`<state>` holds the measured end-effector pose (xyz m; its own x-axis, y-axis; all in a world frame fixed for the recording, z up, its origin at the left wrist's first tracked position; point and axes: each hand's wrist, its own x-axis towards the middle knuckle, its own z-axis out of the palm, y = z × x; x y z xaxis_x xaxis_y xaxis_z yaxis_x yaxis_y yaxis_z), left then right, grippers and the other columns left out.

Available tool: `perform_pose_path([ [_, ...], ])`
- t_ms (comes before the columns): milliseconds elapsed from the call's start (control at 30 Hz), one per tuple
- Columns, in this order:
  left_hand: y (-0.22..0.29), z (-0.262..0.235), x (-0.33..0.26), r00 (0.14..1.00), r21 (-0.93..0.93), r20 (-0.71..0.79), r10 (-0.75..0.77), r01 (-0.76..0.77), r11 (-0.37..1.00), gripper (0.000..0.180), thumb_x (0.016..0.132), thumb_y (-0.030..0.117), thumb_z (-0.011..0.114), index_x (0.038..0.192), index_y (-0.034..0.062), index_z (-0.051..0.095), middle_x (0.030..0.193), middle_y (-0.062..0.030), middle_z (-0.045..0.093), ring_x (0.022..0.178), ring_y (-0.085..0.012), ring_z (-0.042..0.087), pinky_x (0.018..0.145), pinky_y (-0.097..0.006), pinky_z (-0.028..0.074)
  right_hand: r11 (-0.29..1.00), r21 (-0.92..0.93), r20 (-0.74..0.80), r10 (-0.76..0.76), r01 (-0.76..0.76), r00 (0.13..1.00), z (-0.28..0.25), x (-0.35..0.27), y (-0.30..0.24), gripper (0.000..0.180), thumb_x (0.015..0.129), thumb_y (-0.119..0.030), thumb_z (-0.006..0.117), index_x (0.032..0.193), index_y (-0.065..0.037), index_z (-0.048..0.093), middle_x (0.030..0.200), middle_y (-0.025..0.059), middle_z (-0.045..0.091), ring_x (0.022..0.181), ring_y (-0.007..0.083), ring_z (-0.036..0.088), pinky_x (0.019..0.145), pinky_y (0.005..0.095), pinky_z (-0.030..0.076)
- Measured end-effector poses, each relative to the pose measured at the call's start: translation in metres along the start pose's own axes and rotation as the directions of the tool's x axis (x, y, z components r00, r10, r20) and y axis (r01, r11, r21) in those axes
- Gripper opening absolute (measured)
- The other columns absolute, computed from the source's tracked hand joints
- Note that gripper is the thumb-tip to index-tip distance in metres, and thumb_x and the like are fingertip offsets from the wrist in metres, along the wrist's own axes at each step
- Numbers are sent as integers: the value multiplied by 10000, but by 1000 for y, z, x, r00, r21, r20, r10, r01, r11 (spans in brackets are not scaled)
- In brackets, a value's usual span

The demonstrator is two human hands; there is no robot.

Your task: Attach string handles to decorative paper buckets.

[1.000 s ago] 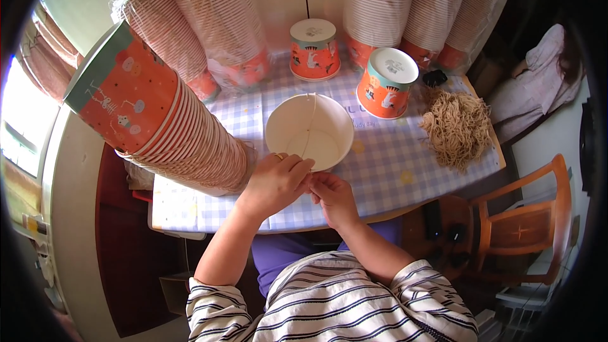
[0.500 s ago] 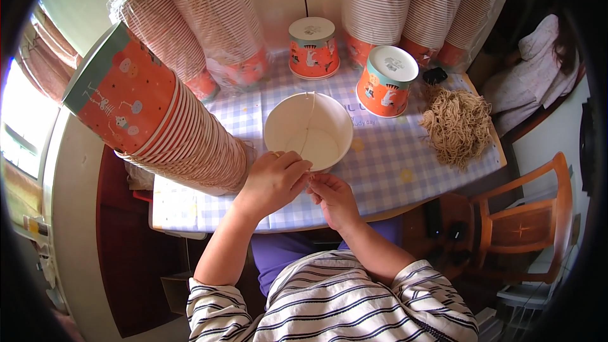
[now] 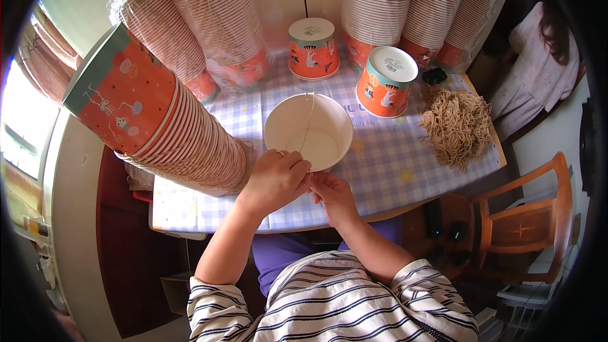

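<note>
In the head view, a round white-lined paper tub (image 3: 332, 130) sits open on the blue-and-white checked table (image 3: 380, 180), a thin pale string (image 3: 311, 113) running down inside. At the tub's near rim, left hand (image 3: 275, 180) curled, right hand (image 3: 333, 197) pinching, fingertips meeting; whatever's between them is hidden. Right of the tub, a tangled beige string heap (image 3: 456, 130); left, a tall orange-and-teal tub stack (image 3: 168, 120).
</note>
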<state>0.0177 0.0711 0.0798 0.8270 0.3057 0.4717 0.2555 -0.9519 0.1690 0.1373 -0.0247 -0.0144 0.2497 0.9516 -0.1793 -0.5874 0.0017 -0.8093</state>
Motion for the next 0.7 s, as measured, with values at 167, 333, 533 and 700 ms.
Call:
perform_pose_path([
  [167, -3, 3, 2, 999, 23, -31, 42, -41, 999, 171, 645, 119, 695, 767, 85, 581, 727, -36, 565, 645, -232, 583, 598, -352, 457, 1000, -16, -1, 12, -12, 1000, 0, 0, 0, 127, 883, -149, 632, 930, -32, 640, 786, 25, 633, 630, 56, 505, 559, 208, 390],
  [333, -4, 3, 3, 995, 14, -69, 75, -74, 997, 162, 634, 141, 686, 731, 90, 566, 694, -35, 538, 616, -227, 566, 576, -349, 436, 1000, -17, -2, 19, -19, 1000, 0, 0, 0, 125, 880, -152, 637, 924, -35, 639, 780, 26, 634, 617, 55, 498, 553, 208, 387],
  [533, -5, 2, 3, 996, -62, -75, 45, -50, 997, 150, 645, 128, 690, 756, 92, 596, 720, -35, 566, 628, -238, 578, 576, -354, 450, 999, -24, 8, 23, -23, 1000, -1, -2, -2, 149, 878, -175, 645, 920, -32, 633, 777, 27, 636, 619, 55, 499, 550, 208, 377],
  [700, -2, -1, 6, 997, -109, -70, -10, 2, 994, 122, 659, 109, 680, 750, 90, 601, 716, -36, 577, 641, -248, 588, 583, -361, 459, 999, 2, 40, 35, -35, 999, -3, -2, -1, 190, 872, -219, 654, 919, -37, 628, 790, 30, 638, 643, 55, 508, 570, 212, 371],
])
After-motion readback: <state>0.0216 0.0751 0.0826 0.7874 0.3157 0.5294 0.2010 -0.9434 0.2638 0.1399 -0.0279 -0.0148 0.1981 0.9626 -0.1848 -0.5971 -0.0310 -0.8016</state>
